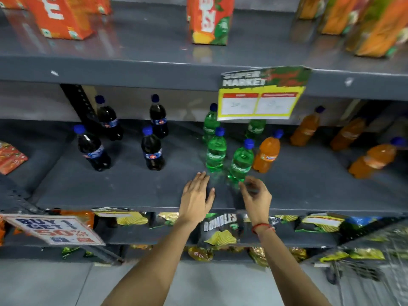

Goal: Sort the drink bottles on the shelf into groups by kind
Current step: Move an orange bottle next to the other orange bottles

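On the grey middle shelf [123, 191] several dark cola bottles [152, 151] with blue caps stand at the left. Several green bottles [216, 152] stand in the middle, the nearest green bottle [241, 162] just beyond my right hand [256, 195]. One orange bottle [266, 154] stands right beside the green ones, and more orange bottles [305, 129] stand farther right, all blurred. My right hand hovers with curled fingers close to the nearest green bottle's base and holds nothing. My left hand [196, 198] rests flat and open on the shelf front.
A yellow price sign [258, 102] hangs from the upper shelf edge and hides part of the rear green bottles. Juice cartons [209, 21] stand on the top shelf. Snack bags [218, 228] and a discount sign [55, 228] fill the shelf below. A wire trolley [375, 261] is at the lower right.
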`<state>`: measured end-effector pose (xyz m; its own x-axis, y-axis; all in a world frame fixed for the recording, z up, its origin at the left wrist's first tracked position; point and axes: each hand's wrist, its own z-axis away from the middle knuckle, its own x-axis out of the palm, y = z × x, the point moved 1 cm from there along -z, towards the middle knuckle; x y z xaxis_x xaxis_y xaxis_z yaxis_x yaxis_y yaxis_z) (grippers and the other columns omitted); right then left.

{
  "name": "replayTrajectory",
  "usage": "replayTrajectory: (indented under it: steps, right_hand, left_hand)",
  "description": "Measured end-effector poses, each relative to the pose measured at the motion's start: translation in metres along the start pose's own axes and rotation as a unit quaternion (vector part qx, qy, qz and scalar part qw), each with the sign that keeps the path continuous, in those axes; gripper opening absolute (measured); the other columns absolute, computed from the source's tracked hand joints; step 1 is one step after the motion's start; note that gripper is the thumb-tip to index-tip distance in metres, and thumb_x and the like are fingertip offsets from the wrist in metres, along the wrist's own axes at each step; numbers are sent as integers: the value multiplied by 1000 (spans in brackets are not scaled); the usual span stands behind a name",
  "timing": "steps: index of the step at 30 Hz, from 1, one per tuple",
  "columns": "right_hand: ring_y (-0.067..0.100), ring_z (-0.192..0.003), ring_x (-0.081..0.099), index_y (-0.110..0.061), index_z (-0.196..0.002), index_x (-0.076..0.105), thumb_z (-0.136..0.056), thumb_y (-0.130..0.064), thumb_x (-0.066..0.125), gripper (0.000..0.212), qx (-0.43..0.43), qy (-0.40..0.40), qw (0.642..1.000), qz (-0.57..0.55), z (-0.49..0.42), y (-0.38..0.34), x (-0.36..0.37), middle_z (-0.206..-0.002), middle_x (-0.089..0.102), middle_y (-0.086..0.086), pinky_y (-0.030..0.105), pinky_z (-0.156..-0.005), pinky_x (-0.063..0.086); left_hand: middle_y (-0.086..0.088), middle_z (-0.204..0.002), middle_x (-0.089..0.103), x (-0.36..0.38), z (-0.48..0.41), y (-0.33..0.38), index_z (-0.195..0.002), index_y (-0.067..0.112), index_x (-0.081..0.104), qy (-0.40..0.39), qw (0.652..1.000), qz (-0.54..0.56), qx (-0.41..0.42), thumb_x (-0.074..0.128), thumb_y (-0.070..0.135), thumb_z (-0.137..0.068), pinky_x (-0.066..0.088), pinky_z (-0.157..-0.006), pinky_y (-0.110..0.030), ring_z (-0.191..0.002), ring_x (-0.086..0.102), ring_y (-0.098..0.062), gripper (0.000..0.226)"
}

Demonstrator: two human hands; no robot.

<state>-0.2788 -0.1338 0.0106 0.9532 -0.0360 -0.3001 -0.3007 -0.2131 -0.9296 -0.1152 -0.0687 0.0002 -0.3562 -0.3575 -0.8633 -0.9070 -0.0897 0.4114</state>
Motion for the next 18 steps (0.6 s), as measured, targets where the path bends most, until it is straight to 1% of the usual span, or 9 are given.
replayTrajectory:
  steps: [2,4,6,7,9,11,13,15,18]
  right_hand:
    - [26,-83,65,-6,-95,64,-82,-10,69,14,16,14,1000,9,-15,9,-23,-86,65,6,23,-72,48]
    - [28,-83,65,-3,-94,64,-81,-10,70,16,27,24,999,22,-28,18,-40,-85,66,9,16,-71,43]
    - [30,-85,65,-4,-98,63,-79,-12,73,22,36,31,998,34,-42,26,-53,-89,68,14,14,-70,40]
    - [30,-88,64,-5,-101,62,-78,-13,74,27,43,31,998,37,-49,28,-56,-93,68,16,16,-73,42]
    - [33,-97,61,-6,-107,58,-74,-16,77,40,50,25,997,56,-64,32,-60,-101,65,18,30,-83,46]
    - [35,-108,54,-2,-117,53,-71,-19,80,56,46,7,995,85,-76,33,-58,-110,60,21,39,-93,43]
    - [36,-114,50,0,-124,47,-68,-22,82,69,46,-6,994,95,-87,32,-53,-116,55,23,40,-95,39]
    - [37,-116,48,3,-126,45,-66,-22,83,76,48,-11,996,79,-94,30,-46,-120,53,24,43,-98,40]
    - [35,-115,51,1,-125,46,-67,-21,83,72,56,-17,997,55,-98,27,-36,-120,55,22,43,-98,43]
  left_hand:
    - [-14,-144,42,14,-4,23,-135,4,40,-16,1000,-17,0,39,34,-95,27,-110,-41,-136,34,-23,50]
    - [-14,-144,41,28,-3,37,-136,4,38,-37,998,-51,-7,34,39,-95,22,-112,-40,-137,32,-23,54]
    - [-14,-145,40,36,-2,44,-137,4,37,-42,995,-88,-15,28,45,-95,21,-112,-40,-137,31,-23,60]
    - [-14,-144,41,38,-3,45,-136,3,38,-39,994,-100,-20,26,47,-94,23,-112,-41,-136,32,-23,62]
    - [-14,-141,46,40,-4,46,-133,2,43,-30,993,-114,-20,23,49,-92,28,-110,-42,-133,38,-24,65]
    - [-15,-137,50,40,-5,47,-130,2,47,-22,992,-122,-15,25,49,-91,33,-107,-42,-130,43,-25,65]
    - [-16,-135,53,40,-6,49,-129,1,49,-17,993,-120,-13,29,49,-90,35,-106,-43,-128,46,-26,65]
    - [-16,-133,54,39,-6,51,-128,0,50,-11,993,-113,-15,31,49,-90,36,-105,-44,-126,47,-27,65]
    - [-16,-134,53,38,-4,53,-128,0,50,-18,994,-104,-26,31,50,-89,35,-107,-43,-127,46,-27,66]
